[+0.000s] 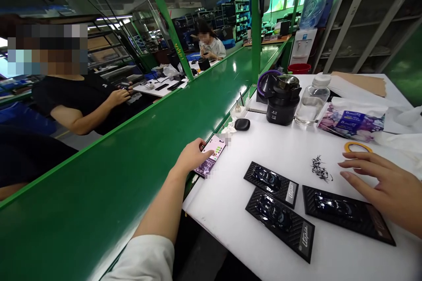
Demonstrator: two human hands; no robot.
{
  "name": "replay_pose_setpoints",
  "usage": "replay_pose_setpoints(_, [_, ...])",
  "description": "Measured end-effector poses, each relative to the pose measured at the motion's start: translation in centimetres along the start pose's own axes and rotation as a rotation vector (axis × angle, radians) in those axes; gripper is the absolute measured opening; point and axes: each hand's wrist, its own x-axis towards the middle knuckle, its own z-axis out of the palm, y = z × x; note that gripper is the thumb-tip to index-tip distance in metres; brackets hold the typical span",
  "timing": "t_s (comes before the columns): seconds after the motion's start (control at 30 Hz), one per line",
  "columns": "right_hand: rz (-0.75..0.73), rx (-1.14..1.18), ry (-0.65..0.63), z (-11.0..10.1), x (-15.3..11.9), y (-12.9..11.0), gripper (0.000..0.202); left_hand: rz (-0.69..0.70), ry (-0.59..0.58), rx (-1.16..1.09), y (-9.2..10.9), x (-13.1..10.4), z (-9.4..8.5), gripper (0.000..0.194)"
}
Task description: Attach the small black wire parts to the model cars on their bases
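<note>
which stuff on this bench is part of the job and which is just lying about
Likely part of the job:
- three model cars on black bases
- small black pieces, loosely piled

Probably just lying about:
- phone, under the left hand
- clear bottle
- black lidded cup
- black oval case
- purple floral packet

Unclear: yellow ring
</note>
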Motion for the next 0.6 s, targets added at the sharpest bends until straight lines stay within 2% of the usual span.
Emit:
replay_pose_setpoints(0.2, [0.039,0.024,-0.028,-0.2,0.1,-0.3,0.040,0.002,-0.017,0.000,0.0,-0.1,-0.3,0.041])
replay_pose_setpoints(0.3, [0.050,0.046,-0.045,-0.3,0.1,-0.5,0.039,0.013,-0.032,0.013,0.3,-0.2,-0.2,0.048])
replay_pose_setpoints(0.4, [0.043,0.063,-0.049,-0.2,0.0,-0.7,0.040,0.049,-0.049,0.050,1.2,-0.5,0.0,0.062])
replay_pose_setpoints(0.5, [0.058,0.094,-0.043,0.0,-0.1,-1.0,0.038,0.063,-0.077,0.118,2.2,-1.0,0.0,0.088])
replay_pose_setpoints(0.6, [0.058,0.131,-0.013,0.0,0.0,-1.4,0.036,0.053,-0.118,0.192,3.0,-1.1,-0.5,0.097])
